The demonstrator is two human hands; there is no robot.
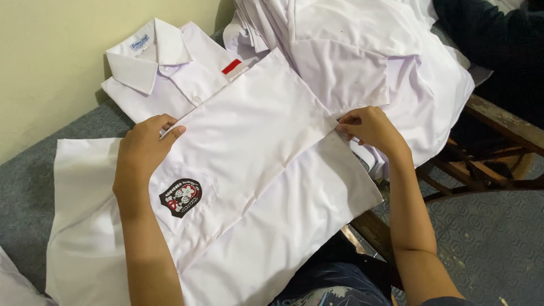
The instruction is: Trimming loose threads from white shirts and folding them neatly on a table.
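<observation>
A pale yellow wall [51, 68] rises at the left above a grey carpeted surface [22, 192]. At the right stands a worn wooden frame [498, 122] over grey floor covering [493, 243] patterned with hexagons.

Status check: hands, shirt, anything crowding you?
Left hand and right hand each pinch the white shirt at a fold. Folded shirt and shirt pile close behind.

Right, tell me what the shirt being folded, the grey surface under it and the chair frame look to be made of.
White shirt: thin woven cloth, matte, creasing softly; its pocket badge looks embroidered or printed. Grey surface: looks like felt or low-pile carpet, speckled and fuzzy. Chair frame: wood, worn and scuffed, with bare patches showing.
</observation>
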